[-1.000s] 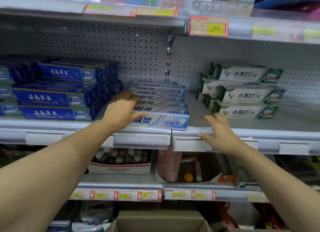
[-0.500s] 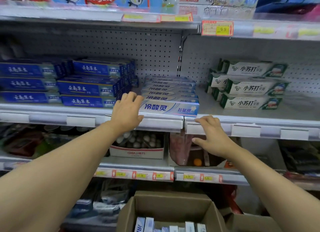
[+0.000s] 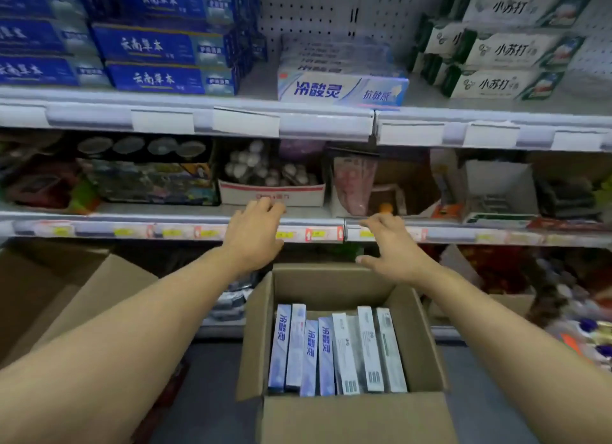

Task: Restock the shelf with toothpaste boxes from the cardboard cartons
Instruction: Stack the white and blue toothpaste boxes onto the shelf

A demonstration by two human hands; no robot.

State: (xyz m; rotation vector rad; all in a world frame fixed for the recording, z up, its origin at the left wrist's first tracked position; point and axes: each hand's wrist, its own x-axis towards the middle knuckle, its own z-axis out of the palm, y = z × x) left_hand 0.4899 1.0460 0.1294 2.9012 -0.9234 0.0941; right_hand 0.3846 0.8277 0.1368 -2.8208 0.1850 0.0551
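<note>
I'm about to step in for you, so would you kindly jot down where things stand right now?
Left hand and right hand: both empty, fingers relaxed, above the open carton.
Carton: on the floor below the shelves, with toothpaste boxes standing on end inside.
Done: a stack of the same light blue boxes lies on the shelf.
Left: lift out the carton's boxes and add them to the stack.

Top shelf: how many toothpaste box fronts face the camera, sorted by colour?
Dark blue boxes: 6
Pale blue and white box: 1
Green and white boxes: 4, one partly hidden
Total: 11
More boxes lie behind these fronts, too hidden to count.
</note>
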